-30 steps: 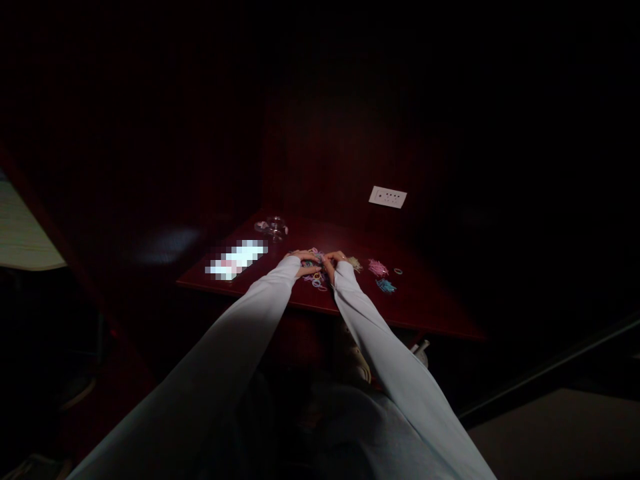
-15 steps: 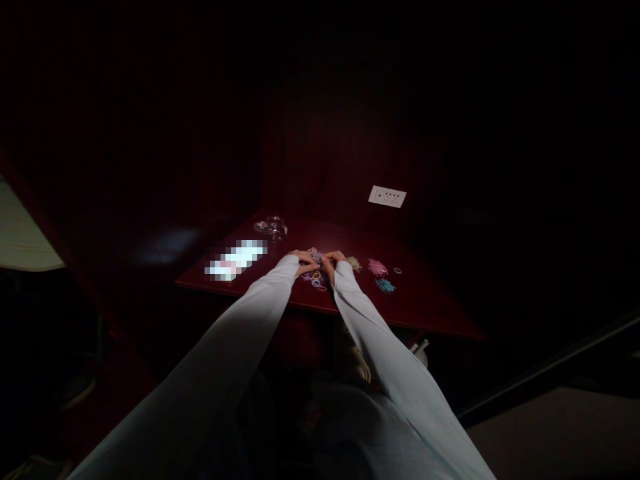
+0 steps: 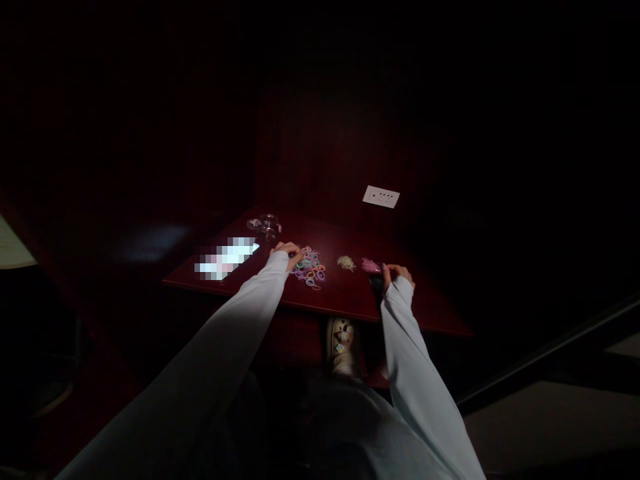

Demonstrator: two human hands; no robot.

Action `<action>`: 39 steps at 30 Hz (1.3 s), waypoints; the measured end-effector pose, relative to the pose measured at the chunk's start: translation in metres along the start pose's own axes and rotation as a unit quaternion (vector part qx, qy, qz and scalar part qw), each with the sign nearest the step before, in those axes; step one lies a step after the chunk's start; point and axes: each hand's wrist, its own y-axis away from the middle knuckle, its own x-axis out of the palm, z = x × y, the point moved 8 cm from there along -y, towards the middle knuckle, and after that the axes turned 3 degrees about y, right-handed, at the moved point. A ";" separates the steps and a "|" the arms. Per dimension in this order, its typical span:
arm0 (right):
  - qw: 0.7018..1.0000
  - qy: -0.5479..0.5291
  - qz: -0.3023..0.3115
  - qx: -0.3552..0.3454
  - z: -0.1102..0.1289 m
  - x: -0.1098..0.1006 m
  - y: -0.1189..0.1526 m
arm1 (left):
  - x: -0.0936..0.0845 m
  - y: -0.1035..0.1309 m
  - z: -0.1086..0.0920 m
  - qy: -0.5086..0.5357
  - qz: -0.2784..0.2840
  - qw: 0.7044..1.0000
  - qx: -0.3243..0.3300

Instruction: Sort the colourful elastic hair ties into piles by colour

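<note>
A mixed pile of small coloured hair ties (image 3: 311, 268) lies on the dark red table. My left hand (image 3: 286, 251) is at the pile's left edge, fingers bent and thumb drawn in against the ties; whatever is between them is hidden. Further right, my right hand (image 3: 400, 273) is beside a heap of pink hair ties (image 3: 371, 265). Its thumb and fingers are curled together, and anything in them is too small to name. Between the mixed pile and the pink heap sits a pale yellow heap of hair ties (image 3: 346, 263).
A lit phone (image 3: 227, 259), blurred out, lies on the table's left (image 3: 180, 279). Behind it stands a clear container (image 3: 269, 223). A white socket plate (image 3: 381, 197) is on the back wall. Under the front edge shows a shoe (image 3: 343, 340).
My right hand has left the mixed pile and moved right to the pink heap, now hiding the blue heap. My left hand has shifted slightly left, uncovering more of the pile.
</note>
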 end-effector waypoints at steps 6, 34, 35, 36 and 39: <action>0.992 0.091 0.082 0.006 -0.031 -0.008 0.002 | -0.010 0.008 0.000 -0.016 -0.065 0.998 -0.009; 0.991 0.100 0.084 0.037 -0.045 -0.002 0.005 | -0.004 0.017 -0.017 -0.044 -0.013 0.998 0.044; 0.991 0.097 0.081 0.036 -0.045 -0.002 0.005 | -0.002 0.017 -0.017 -0.047 -0.003 0.998 0.046; 0.992 0.093 0.076 0.035 -0.045 -0.003 0.004 | -0.001 0.017 -0.017 -0.048 0.005 0.998 0.047; 0.994 0.085 0.065 0.035 -0.046 -0.005 0.004 | 0.001 0.016 -0.015 -0.045 0.008 0.998 0.046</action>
